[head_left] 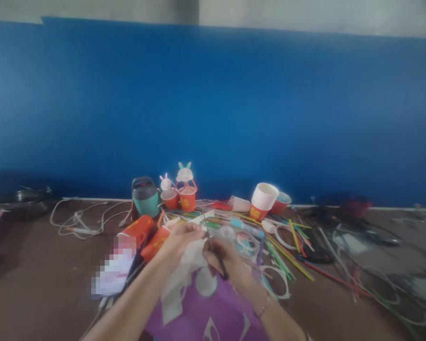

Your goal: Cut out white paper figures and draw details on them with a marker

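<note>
My left hand [181,241] pinches a strip of white paper [173,291], which hangs down below the fingers. Scissors with dark handles [220,263] are in my right hand [230,260], their blades pointing up and away beside the left fingertips. Whether the blades touch the paper is too blurred to tell. Beneath both hands lies a purple surface [199,319] with pale shapes on it. Just beyond my left hand are tipped orange paper cups [156,241]. A white paper piece with a round cutout [284,292] lies right of my right wrist.
Orange cups with bunny cutouts [185,175] stand near the blue wall [213,104], beside a teal and dark jar [145,199]. A cup stack [264,201] is right of them. Colored sticks [291,258], a tape roll [227,232] and cables [81,220] are scattered about.
</note>
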Demonstrator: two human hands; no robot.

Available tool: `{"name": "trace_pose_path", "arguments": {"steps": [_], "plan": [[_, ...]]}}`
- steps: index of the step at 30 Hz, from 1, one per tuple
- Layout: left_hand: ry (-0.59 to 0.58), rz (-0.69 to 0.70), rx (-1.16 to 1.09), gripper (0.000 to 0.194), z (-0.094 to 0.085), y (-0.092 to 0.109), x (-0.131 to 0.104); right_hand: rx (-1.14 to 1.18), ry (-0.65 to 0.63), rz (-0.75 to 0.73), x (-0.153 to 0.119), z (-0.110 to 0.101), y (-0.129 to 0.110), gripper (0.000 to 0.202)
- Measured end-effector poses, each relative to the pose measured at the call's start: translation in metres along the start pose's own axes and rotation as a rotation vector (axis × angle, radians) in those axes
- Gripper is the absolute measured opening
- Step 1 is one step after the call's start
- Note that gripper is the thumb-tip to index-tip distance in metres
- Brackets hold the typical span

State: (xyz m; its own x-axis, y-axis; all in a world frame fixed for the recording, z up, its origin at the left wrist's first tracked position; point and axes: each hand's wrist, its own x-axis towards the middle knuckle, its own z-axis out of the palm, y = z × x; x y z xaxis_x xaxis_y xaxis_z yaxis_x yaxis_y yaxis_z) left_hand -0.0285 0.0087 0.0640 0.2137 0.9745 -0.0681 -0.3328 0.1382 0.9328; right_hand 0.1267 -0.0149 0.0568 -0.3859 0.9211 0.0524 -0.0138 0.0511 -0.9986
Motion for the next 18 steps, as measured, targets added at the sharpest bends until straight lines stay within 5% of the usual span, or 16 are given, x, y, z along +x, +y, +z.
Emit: {"name": "trace_pose_path", "arguments": {"steps": [12,18], "plan": [[-0.059,-0.007,0.097,0.019,-0.016,-0.002,0.007,0.01,-0.05,-0.004,-0.003,-0.002,-0.004,0.03],[-0.046,-0.006,0.093,0.02,-0.01,0.001,0.004,0.005,-0.029,0.008,0.0,-0.001,0.002,0.028]]}}
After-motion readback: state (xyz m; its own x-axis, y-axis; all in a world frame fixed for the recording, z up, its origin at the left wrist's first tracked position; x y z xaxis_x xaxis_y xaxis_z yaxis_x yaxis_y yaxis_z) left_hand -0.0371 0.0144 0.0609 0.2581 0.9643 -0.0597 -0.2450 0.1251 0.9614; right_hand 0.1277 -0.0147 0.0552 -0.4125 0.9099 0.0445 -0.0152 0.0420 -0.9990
